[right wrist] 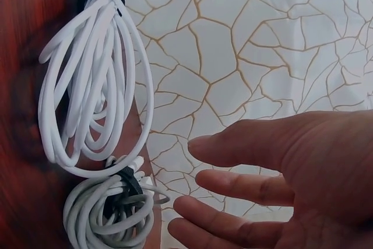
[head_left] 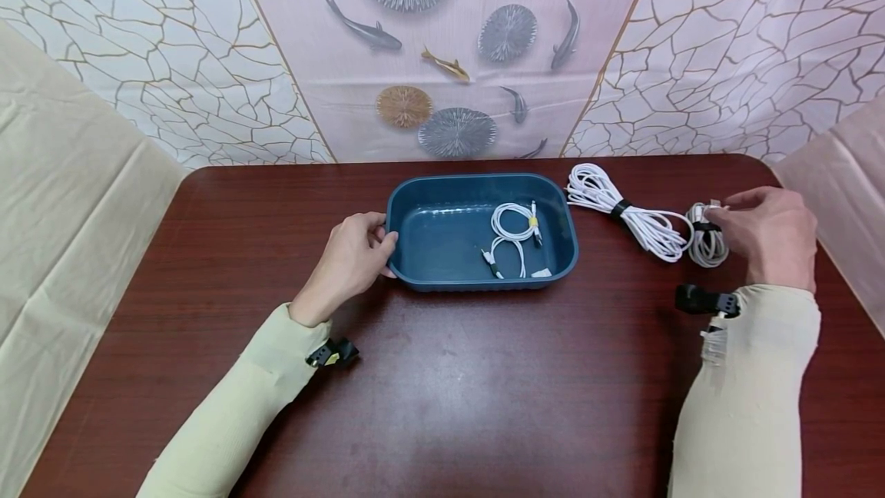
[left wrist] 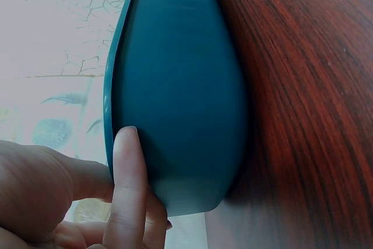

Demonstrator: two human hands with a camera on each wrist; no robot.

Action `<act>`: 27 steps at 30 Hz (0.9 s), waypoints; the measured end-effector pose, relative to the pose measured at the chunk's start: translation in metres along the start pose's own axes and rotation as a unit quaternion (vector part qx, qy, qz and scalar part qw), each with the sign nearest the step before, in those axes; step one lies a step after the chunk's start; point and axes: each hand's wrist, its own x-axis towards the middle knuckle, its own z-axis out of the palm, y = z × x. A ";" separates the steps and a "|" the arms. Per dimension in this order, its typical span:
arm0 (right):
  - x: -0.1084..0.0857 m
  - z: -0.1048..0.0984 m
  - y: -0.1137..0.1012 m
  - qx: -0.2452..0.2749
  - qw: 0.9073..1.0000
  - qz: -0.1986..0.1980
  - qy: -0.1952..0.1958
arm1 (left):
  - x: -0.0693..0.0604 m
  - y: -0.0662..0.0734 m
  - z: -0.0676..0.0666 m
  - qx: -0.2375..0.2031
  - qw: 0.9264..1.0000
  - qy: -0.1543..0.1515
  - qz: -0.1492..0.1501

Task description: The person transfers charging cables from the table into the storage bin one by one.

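Observation:
My left hand (head_left: 351, 256) grips the left rim of a dark blue plastic tub (head_left: 442, 240). In the left wrist view, one finger (left wrist: 129, 173) presses the tub's outer wall (left wrist: 180, 86). Inside the tub lie white cables, one coil held by a yellow tie (head_left: 532, 222) and another by a black tie. At the right, my right hand (head_left: 770, 233) is beside a greyish cable coil (head_left: 708, 252) bound with a black strap. The right wrist view has its fingers spread and apart from this coil (right wrist: 87, 217). A larger white cable bundle (head_left: 657, 233) with a black strap touches the coil.
The dark red wooden table (head_left: 449, 390) stands against a patterned cloth backdrop (head_left: 456, 68). Pale cloth (head_left: 62, 198) hangs at both sides. Each wrist carries a small black camera (head_left: 701, 300). A small white piece (head_left: 541, 273) lies in the tub's front right.

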 end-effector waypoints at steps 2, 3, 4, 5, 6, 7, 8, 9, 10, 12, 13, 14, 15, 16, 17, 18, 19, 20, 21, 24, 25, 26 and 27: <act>0.000 0.000 0.000 -0.001 1.000 -0.001 -0.001 | 0.000 0.000 0.000 -0.001 1.000 0.000 -0.001; -0.001 -0.001 0.000 -0.002 1.000 0.000 -0.002 | 0.000 0.000 0.000 -0.001 1.000 -0.001 -0.001; -0.001 -0.001 0.000 -0.003 1.000 0.000 -0.002 | 0.000 0.000 0.000 -0.001 1.000 -0.001 -0.001; -0.002 -0.001 0.000 -0.004 1.000 0.000 -0.002 | 0.000 0.001 0.000 -0.002 1.000 -0.001 -0.002; -0.003 -0.002 0.000 -0.006 1.000 0.000 -0.002 | 0.000 0.001 0.000 -0.003 1.000 -0.001 -0.002; -0.003 -0.002 0.000 -0.008 1.000 0.001 -0.003 | 0.000 0.001 0.000 -0.003 1.000 0.000 -0.002; -0.004 -0.002 0.000 -0.010 1.000 0.002 -0.003 | 0.000 0.001 0.000 -0.005 1.000 0.000 -0.002; -0.004 -0.003 0.000 -0.011 1.000 0.002 -0.004 | 0.000 0.001 0.000 -0.005 1.000 -0.001 -0.002; -0.005 -0.003 0.000 -0.012 1.000 0.003 -0.004 | 0.000 0.001 0.000 -0.006 1.000 -0.001 -0.002; -0.005 -0.003 0.001 -0.013 1.000 0.006 -0.006 | 0.000 0.000 0.000 -0.008 1.000 -0.001 -0.003; -0.004 -0.003 0.001 -0.012 1.000 0.008 -0.009 | 0.000 0.000 0.000 -0.008 1.000 -0.001 -0.003; -0.004 -0.003 0.002 -0.011 1.000 0.010 -0.011 | 0.000 0.000 0.000 -0.009 1.000 -0.002 -0.003; -0.003 -0.003 0.002 -0.010 1.000 0.011 -0.013 | 0.000 0.000 0.000 -0.008 1.000 -0.002 -0.003; -0.002 -0.002 0.003 -0.011 1.000 0.011 -0.014 | 0.000 0.000 0.000 -0.008 1.000 -0.002 -0.003; -0.001 -0.002 0.004 -0.011 1.000 0.013 -0.016 | 0.000 0.000 0.000 -0.007 1.000 -0.002 -0.003; 0.000 -0.002 0.005 -0.012 1.000 0.014 -0.018 | 0.000 0.000 0.000 -0.007 1.000 -0.002 -0.003; 0.001 -0.002 0.006 -0.011 1.000 0.015 -0.021 | 0.000 0.000 0.000 -0.007 1.000 -0.002 -0.004; 0.002 -0.002 0.007 -0.012 1.000 0.016 -0.023 | 0.000 0.000 0.000 -0.006 1.000 -0.002 -0.004; 0.003 -0.002 0.007 -0.012 0.999 0.017 -0.024 | 0.000 0.000 0.000 -0.006 1.000 -0.002 -0.004; 0.003 -0.001 0.008 -0.015 0.999 0.020 -0.028 | 0.000 0.000 0.000 -0.006 1.000 -0.002 -0.006; 0.003 -0.001 0.008 -0.016 0.999 0.020 -0.030 | 0.000 0.000 0.000 -0.006 1.000 -0.002 -0.006; 0.003 -0.001 0.009 -0.016 0.999 0.021 -0.032 | 0.000 0.000 0.000 -0.005 1.000 -0.002 -0.007; 0.003 -0.001 0.009 -0.018 0.999 0.021 -0.033 | 0.000 0.000 0.000 -0.005 1.000 -0.003 -0.007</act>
